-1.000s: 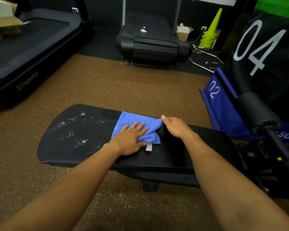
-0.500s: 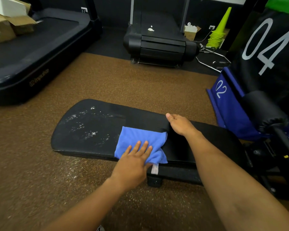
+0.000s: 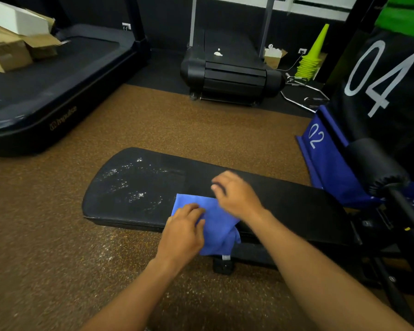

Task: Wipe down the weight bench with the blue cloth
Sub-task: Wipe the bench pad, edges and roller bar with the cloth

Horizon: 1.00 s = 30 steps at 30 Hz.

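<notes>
Brown speckled gym flooring [image 3: 153, 130], two black treadmills at the back: one far left [image 3: 58, 75] carrying cardboard boxes [image 3: 12, 48], one centre [image 3: 230, 75]. Stack of lime cones [image 3: 313, 56] far right. Black weight bench [image 3: 285, 206] lies across the middle; its left end carries white wet flecks [image 3: 129, 185]. Blue cloth [image 3: 215, 225] sits at the bench's near edge, lower part hanging over the side, white tag at the bottom. Left hand [image 3: 182, 232] rests on the cloth's left part, fingers curled, gripping the fabric. Right hand [image 3: 237, 194] is at the cloth's upper right corner, fingers bent, motion-blurred; cannot tell whether it pinches the cloth.
</notes>
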Available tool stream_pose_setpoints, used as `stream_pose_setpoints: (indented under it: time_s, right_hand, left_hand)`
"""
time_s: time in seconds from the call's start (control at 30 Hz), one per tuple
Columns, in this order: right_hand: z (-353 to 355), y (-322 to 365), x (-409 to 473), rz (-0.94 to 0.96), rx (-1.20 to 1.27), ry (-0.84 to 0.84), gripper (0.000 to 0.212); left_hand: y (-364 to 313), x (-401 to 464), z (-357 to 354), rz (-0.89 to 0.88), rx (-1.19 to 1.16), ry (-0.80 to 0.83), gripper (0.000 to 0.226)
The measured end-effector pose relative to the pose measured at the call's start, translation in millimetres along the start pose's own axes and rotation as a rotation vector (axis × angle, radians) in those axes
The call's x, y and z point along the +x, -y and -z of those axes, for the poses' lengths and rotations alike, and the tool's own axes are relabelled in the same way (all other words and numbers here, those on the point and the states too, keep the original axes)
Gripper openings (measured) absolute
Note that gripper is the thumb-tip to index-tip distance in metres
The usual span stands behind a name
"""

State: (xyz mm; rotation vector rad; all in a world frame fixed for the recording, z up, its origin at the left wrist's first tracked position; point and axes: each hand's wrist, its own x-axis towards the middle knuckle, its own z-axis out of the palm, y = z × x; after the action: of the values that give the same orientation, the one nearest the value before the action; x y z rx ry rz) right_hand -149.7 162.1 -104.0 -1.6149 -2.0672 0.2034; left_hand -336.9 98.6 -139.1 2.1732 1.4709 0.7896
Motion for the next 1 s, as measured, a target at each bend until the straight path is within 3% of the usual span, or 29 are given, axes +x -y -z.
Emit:
stream_pose_setpoints:
  time_s: [0.07,0.13,0.23,0.37,0.53,0.73,0.87,1.0]
  right_hand:
    - [-21,27,-23,0.160,0.019,0.047,0.026]
    - [-36,37,-42,0.194,0.079,0.112,0.029]
    - [-44,32,-57,0.192,0.012,0.202,0.062]
    - [-53,32,-60,0.261,-0.295,0.296,0.089]
    - [-49,28,-68,0.205,-0.435,0.328,0.090]
    - [-46,13,-84,0.172,-0.554,0.243,0.099]
    - [-62,30,-72,0.095,-0.626,0.231,0.112]
    - [-74,41,-62,0.058,-0.667,0.201,0.106]
  left_hand:
    - [6,2,-2,-0.014,0.006,0.019,0.032]
    - [9,2,0,0.018,-0.120,-0.020,0.031]
    - [15,-4,8,0.098,-0.338,-0.158,0.027]
    - [27,6,21,0.024,-0.279,-0.190,0.011]
    - [49,39,65,0.046,-0.193,-0.301,0.037]
    - [95,41,102,0.202,-0.249,-0.426,0.038]
    - [113,36,102,0.201,-0.245,-0.449,0.040]
    - [120,35,93,0.180,-0.240,-0.446,0.038]
